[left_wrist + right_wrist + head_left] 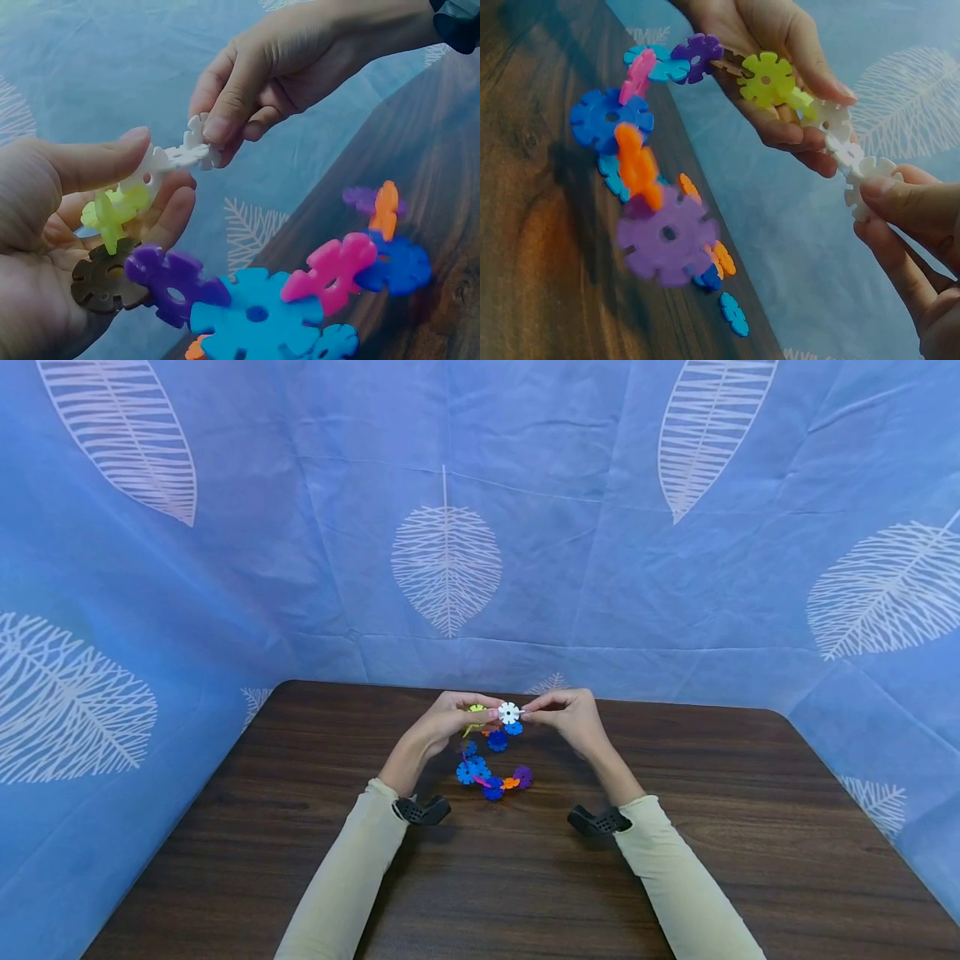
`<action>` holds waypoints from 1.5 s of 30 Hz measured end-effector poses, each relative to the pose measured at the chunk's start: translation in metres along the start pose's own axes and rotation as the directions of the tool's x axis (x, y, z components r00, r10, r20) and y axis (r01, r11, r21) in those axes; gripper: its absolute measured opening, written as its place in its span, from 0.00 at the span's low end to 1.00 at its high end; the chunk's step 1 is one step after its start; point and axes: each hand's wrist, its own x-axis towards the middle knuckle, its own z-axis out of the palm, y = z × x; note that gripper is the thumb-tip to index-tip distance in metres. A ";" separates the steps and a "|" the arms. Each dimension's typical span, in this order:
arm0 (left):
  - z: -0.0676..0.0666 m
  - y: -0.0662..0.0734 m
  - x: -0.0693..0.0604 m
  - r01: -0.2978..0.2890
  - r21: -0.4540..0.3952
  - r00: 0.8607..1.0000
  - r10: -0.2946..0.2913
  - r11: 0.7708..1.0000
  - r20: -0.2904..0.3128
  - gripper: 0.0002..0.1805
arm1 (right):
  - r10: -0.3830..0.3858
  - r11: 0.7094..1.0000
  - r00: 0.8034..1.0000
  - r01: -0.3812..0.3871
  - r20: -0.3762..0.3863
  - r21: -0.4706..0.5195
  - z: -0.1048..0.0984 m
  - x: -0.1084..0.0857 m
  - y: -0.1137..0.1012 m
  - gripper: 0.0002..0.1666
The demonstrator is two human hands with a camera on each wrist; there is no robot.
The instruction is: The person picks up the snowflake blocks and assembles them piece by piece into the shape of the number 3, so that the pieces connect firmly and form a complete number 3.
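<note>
A chain of slotted flower-shaped plastic discs hangs from my left hand [453, 714]. Its run goes from white through a yellow-green disc [767, 79], a brown disc [109, 279], a purple disc [178, 285], a light blue disc [256, 313], a pink disc [330, 274], a dark blue disc [394, 264] and an orange disc [637, 166] to a purple end disc [667, 236]. Thumb and fingers of the left hand pinch a white disc [508, 713]. My right hand [576, 718] pinches the outermost white disc [872, 180]. Between them sits another white disc [184, 156], joined edgewise.
Loose discs lie on the dark wooden table [675, 843] behind the chain, among them a light blue disc [733, 313] and an orange disc [724, 257]. A blue cloth [562, 568] with white leaf prints hangs behind the table.
</note>
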 end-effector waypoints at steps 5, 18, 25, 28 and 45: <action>0.002 0.002 -0.001 0.007 -0.013 1.000 -0.007 1.000 0.004 0.17 | -0.017 1.000 1.000 0.017 -0.005 -0.021 0.000 0.000 -0.001 0.06; -0.002 -0.003 0.003 0.030 -0.046 0.997 -0.027 0.998 0.070 0.17 | 0.024 0.999 0.996 -0.027 0.083 0.026 0.003 0.000 -0.002 0.07; -0.002 -0.001 0.001 0.014 -0.017 0.997 -0.013 1.000 0.078 0.17 | 0.008 1.000 0.995 -0.011 0.101 0.027 0.009 0.000 -0.003 0.08; -0.002 -0.001 0.000 0.017 -0.020 0.997 -0.015 1.000 0.075 0.17 | 0.008 1.000 0.994 -0.010 0.108 0.020 0.009 -0.001 -0.004 0.08; -0.015 0.002 -0.004 0.061 0.041 0.996 -0.063 0.997 0.058 0.19 | 0.093 0.980 0.952 -0.035 0.292 -0.196 0.002 0.004 0.001 0.15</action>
